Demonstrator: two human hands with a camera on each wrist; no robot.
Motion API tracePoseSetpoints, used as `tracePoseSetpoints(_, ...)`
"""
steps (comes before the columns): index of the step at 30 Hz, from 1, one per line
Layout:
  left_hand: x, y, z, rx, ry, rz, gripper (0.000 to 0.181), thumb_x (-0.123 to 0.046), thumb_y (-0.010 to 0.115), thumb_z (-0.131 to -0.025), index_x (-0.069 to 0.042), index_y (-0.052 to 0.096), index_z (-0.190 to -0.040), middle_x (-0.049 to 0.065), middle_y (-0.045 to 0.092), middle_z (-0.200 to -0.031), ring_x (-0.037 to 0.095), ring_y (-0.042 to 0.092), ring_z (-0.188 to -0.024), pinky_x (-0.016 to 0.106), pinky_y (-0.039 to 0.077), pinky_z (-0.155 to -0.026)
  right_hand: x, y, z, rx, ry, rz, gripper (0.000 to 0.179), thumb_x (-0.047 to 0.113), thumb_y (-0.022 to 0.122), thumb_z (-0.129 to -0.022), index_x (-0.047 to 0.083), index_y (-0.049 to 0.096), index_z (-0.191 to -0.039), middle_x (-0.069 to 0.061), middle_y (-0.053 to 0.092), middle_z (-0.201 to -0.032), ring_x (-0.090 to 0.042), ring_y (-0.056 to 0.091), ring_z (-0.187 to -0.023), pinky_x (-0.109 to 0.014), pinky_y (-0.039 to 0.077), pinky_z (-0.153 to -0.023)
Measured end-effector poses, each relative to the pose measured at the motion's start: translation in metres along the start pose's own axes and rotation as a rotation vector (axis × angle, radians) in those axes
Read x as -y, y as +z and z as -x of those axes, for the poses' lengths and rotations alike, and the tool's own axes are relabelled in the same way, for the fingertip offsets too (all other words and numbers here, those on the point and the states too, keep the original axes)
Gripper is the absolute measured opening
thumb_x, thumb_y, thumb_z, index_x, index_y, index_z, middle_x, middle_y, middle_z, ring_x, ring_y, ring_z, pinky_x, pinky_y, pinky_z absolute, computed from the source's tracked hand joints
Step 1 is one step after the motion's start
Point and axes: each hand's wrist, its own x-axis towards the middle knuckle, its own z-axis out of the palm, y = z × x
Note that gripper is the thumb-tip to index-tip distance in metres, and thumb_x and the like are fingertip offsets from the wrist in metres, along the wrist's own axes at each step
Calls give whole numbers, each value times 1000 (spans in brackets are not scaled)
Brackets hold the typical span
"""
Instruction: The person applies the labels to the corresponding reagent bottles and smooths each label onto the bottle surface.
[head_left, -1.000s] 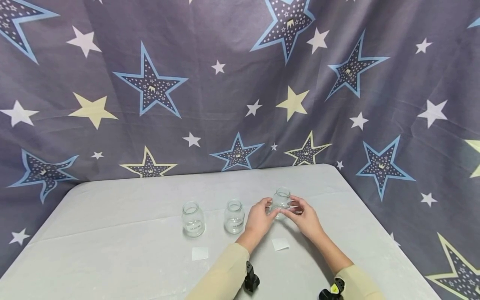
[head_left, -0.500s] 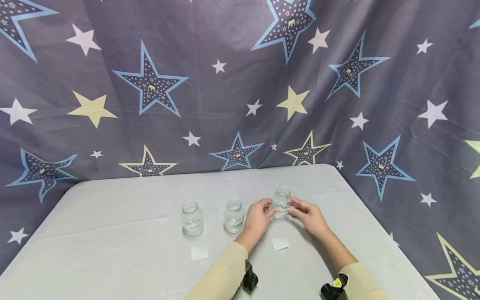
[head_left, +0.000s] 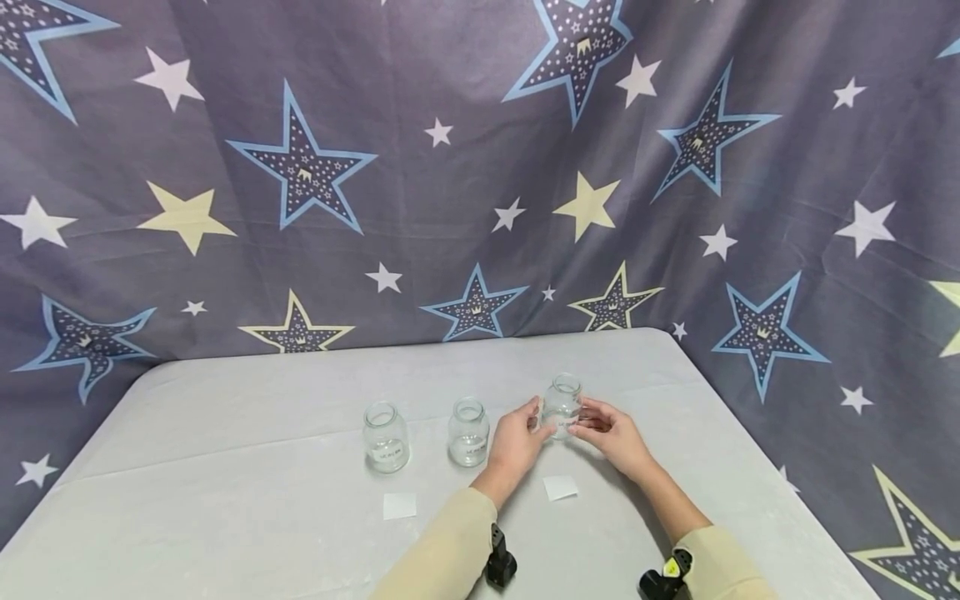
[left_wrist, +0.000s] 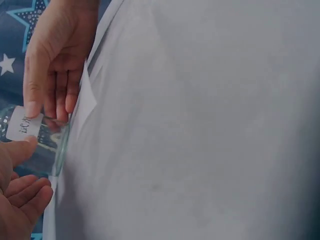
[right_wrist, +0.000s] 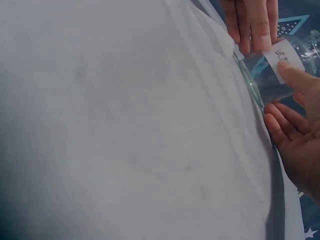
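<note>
Upright on the white-covered table stands a clear glass jar (head_left: 561, 400) with no lid. My left hand (head_left: 514, 443) grips its left side, thumb at the front. From the right, my right hand (head_left: 618, 440) holds it, thumb toward the front and fingers round the far side. In the left wrist view a white label (left_wrist: 21, 122) with dark writing shows on the glass, with a thumb on each end. The right wrist view shows the jar's base (right_wrist: 252, 87) down at the cloth.
Two more open glass jars with labels, one in the middle (head_left: 468, 429) and one farther left (head_left: 386, 437), stand in a row. White paper pieces lie in front, one left (head_left: 400, 506) and one right (head_left: 561, 487). A star-patterned curtain (head_left: 420, 208) hangs behind the table.
The thumbs, close together at the jar's front a second ago, have moved apart, and the label between them shows. The right hand has shifted slightly right; the other jars have stayed put.
</note>
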Motion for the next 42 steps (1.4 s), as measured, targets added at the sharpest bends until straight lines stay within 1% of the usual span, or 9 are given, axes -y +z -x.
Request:
tracePoseSetpoints(5, -1, 4, 1, 0, -24, -10, 43, -22, 67, -85, -3, 59, -123, 12, 67, -114, 23, 64, -104, 33, 51, -88, -3, 4, -1, -29, 12, 20, 56, 10, 73, -79, -5, 50, -127, -24, 63, -110, -3, 61, -86, -16, 49, -76)
tracePoseSetpoints(11, 0, 5, 3, -6, -47, -8, 40, -22, 67, -85, -5, 61, -120, 10, 66, -116, 22, 64, -103, 31, 51, -87, -9, 3, -2, -39, -31, 35, 48, 9, 71, -80, -6, 56, -123, -25, 65, -106, 1, 60, -87, -15, 49, -77)
tracePoseSetpoints(15, 1, 4, 3, -10, -50, -6, 39, -22, 66, -86, -5, 61, -121, 8, 65, -119, 20, 64, -105, 29, 52, -87, -10, 0, -2, -19, -38, 61, 45, 13, 68, -84, -5, 55, -125, -24, 65, -111, 6, 59, -89, -12, 48, -78)
tracePoseSetpoints(20, 2, 4, 1, -15, -47, -10, 39, -21, 65, -87, -6, 60, -122, 7, 65, -120, 19, 65, -104, 28, 52, -86, -11, -2, -3, 3, -1, -1, 44, 13, 63, -88, -7, 53, -126, -27, 61, -117, 10, 59, -90, -13, 50, -78)
tracePoseSetpoints(25, 1, 3, 1, -40, -51, -29, 32, -20, 65, -87, -6, 65, -115, 7, 69, -111, 17, 66, -97, 27, 53, -81, -11, -1, -5, -26, 73, -42, 41, 13, 64, -88, -9, 56, -121, -26, 61, -117, 6, 61, -86, -18, 52, -78)
tracePoseSetpoints(30, -2, 0, 6, -65, -37, -62, 21, -20, 66, -86, -6, 70, -101, 7, 72, -97, 15, 68, -84, 25, 53, -72, -9, -3, -3, -76, 70, -131, 37, 17, 65, -88, -9, 60, -113, -16, 69, -100, -1, 65, -80, -20, 54, -73)
tracePoseSetpoints(34, -7, -5, 12, -30, -13, -57, 16, -20, 65, -86, -7, 71, -95, 4, 72, -93, 12, 67, -79, 22, 52, -68, -7, -7, -2, -123, 21, -207, 32, 17, 63, -89, -10, 62, -105, -4, 71, -89, -6, 67, -75, -19, 54, -67)
tracePoseSetpoints(37, -10, -11, 16, 10, 1, -44, 13, -20, 65, -86, -9, 71, -92, 1, 71, -89, 9, 65, -76, 20, 51, -67, -4, -11, -2, -157, 60, -193, 32, 16, 61, -90, -12, 61, -106, -5, 71, -89, -8, 68, -74, -21, 55, -66)
tracePoseSetpoints(42, -14, -27, 24, 89, 30, -49, 10, -21, 65, -86, -12, 69, -87, -1, 70, -85, 7, 62, -73, 19, 49, -66, 2, -16, -4, -186, 182, -113, 34, 17, 58, -92, -11, 59, -111, -8, 71, -94, -7, 67, -75, -22, 54, -69)
